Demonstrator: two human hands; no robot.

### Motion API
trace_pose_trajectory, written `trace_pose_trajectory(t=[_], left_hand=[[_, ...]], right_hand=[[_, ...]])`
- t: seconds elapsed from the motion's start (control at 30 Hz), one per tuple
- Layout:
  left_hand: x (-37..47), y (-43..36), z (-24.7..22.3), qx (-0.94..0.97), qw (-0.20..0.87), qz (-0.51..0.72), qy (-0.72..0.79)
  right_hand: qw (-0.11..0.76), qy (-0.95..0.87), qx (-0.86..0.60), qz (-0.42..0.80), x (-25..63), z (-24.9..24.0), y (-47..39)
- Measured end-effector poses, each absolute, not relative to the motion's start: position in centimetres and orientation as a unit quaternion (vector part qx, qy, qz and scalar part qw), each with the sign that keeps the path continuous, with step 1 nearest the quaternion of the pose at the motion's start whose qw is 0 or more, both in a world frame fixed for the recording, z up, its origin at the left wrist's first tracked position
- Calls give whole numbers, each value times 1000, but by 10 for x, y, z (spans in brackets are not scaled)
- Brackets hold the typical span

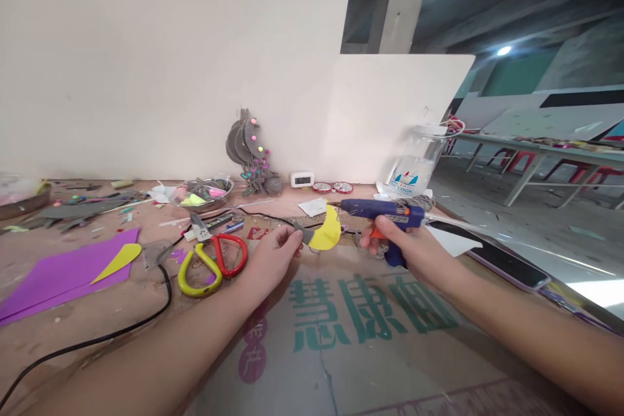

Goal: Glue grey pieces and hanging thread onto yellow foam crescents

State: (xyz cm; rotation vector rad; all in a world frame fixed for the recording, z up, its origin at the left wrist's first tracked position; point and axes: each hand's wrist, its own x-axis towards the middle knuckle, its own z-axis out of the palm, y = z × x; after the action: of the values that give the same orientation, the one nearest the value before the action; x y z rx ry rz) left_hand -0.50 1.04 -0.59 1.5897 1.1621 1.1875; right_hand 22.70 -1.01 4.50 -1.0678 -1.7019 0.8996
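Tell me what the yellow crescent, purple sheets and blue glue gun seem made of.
Yellow crescent: matte felt or foam, perhaps; flat, evenly colored. Purple sheets: matte, maybe felt, foam or paper; thin, straight edges. Blue glue gun: probably hard, smooth plastic, judging by its molded body.

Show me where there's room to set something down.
Widest is the printed cardboard between the forearms; a smaller, speckled patch lies between the purple sheets and black cord. It's crowded around the scissors, around the glue gun in the right hand, and along the white board near the bottle.
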Motion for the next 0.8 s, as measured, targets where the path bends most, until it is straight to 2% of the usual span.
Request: trace_pose_trajectory(t=[0.13, 0.23, 0.3, 0.43, 0.5, 0.8], left_hand=[[-5, 11, -5, 639, 409, 467, 454], [-5, 13, -5, 636, 415, 461, 459], [-5, 13, -6, 639, 411, 457, 462], [-4, 12, -6, 650, 401, 456, 456], [-3, 11, -5, 649, 404, 459, 453], [-1, 10, -2, 645, 407, 460, 454]], right_hand=[[521, -645, -391, 401, 231, 66, -3], [536, -647, -400, 366, 237, 78, 18], [503, -666, -450, 318, 241, 82, 41], [362, -724, -558, 183, 240, 78, 91], [319, -729, -589, 139, 233, 69, 112], [287, -728, -607, 140, 212, 22, 148]])
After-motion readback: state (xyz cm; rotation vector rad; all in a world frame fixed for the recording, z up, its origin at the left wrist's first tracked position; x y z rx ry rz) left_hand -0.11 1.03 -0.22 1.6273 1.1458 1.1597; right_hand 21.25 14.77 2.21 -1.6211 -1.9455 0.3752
